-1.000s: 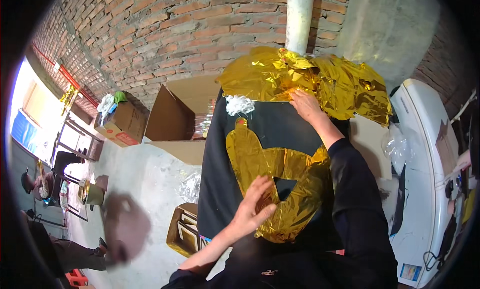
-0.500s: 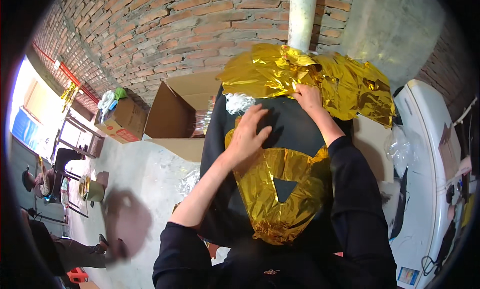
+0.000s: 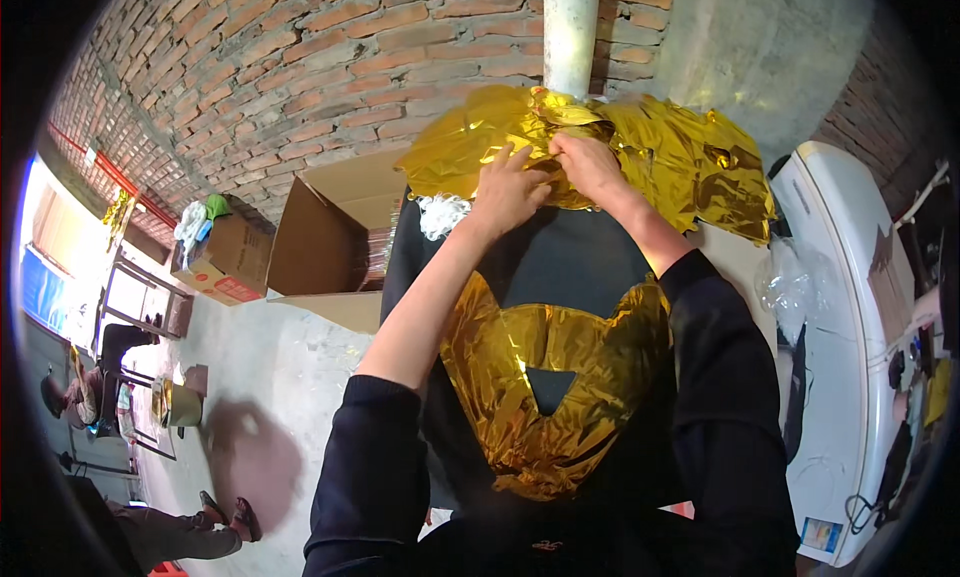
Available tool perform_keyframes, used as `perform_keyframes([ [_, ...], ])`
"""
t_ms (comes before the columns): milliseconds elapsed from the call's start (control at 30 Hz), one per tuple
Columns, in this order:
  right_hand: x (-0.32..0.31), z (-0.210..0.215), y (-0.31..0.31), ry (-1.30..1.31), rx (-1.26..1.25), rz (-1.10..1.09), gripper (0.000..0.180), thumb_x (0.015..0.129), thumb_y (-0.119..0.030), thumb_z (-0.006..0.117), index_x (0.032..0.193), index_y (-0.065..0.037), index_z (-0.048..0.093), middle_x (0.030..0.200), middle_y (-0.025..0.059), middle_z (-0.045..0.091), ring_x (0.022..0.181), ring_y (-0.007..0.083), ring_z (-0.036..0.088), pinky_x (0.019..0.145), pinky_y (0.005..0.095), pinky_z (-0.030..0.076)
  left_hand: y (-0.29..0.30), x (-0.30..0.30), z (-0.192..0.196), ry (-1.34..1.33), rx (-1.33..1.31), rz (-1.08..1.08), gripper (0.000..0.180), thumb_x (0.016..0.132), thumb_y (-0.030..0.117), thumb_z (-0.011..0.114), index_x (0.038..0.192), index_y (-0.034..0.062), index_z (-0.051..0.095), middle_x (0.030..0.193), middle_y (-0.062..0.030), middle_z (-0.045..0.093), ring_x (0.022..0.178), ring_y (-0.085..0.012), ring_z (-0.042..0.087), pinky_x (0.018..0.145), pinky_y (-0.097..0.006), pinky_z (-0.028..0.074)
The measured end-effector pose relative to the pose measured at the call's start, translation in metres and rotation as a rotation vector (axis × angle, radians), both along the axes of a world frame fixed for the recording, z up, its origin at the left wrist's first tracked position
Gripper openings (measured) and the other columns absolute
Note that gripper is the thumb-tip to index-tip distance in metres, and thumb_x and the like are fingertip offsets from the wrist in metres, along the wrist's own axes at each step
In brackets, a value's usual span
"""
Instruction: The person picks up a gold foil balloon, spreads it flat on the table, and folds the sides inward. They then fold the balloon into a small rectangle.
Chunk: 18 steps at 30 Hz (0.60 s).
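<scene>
A pile of shiny gold foil sheets (image 3: 690,162) lies along the far end of the black-covered work surface (image 3: 580,247). My right hand (image 3: 590,169) pinches the near edge of this foil at its middle. Just left of it, my left hand (image 3: 508,192) reaches over the foil with its fingers apart and nothing seen in them. A bundle of white string (image 3: 442,217) rests at the surface's far left corner, beside my left wrist. Closer to my body, a separate gold foil piece (image 3: 590,367) with a triangular cut-out lies spread on the black cover, its near end crumpled.
An open cardboard box (image 3: 330,242) stands left of the work surface; a smaller carton (image 3: 228,262) is beyond it. A white appliance (image 3: 845,357) flanks the right side, with clear plastic (image 3: 790,277) beside it. A brick wall (image 3: 350,67) and pale pipe (image 3: 570,37) are behind. People sit at far left.
My left hand has moved up from above the black cover to the far foil. My right hand has shifted slightly up, still pinching foil. The whole view has moved a little.
</scene>
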State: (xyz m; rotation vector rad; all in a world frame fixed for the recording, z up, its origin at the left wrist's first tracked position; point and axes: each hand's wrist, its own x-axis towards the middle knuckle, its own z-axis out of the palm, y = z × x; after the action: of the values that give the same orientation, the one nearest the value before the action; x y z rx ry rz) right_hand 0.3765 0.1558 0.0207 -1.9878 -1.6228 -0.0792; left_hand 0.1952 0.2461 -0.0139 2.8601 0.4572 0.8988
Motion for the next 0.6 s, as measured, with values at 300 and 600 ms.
perform_keyframes([
  [300,-0.027,-0.021,-0.041,-0.602,0.480,0.311,0.021,0.090,-0.013,0.071,0.110,-0.007,0.067,0.106,0.0095,0.067,0.111,0.0292,0.063,0.099,0.0429,0.050,0.046,0.026,0.014,-0.320,-0.804,0.058,0.058,0.104,0.035,0.067,0.147,-0.0025,0.059,0.142,-0.0182,0.065,0.130,-0.0254,0.061,0.111,-0.037,0.046],
  [600,0.013,-0.075,-0.034,-0.356,-0.216,0.100,0.022,0.096,-0.023,0.069,0.109,-0.005,0.069,0.114,0.0142,0.070,0.113,0.0355,0.066,0.097,0.0488,0.052,0.025,0.019,0.037,-0.281,-1.169,0.013,0.057,0.103,0.033,0.069,0.151,0.0056,0.057,0.143,-0.0138,0.062,0.131,-0.0211,0.059,0.110,-0.033,0.045],
])
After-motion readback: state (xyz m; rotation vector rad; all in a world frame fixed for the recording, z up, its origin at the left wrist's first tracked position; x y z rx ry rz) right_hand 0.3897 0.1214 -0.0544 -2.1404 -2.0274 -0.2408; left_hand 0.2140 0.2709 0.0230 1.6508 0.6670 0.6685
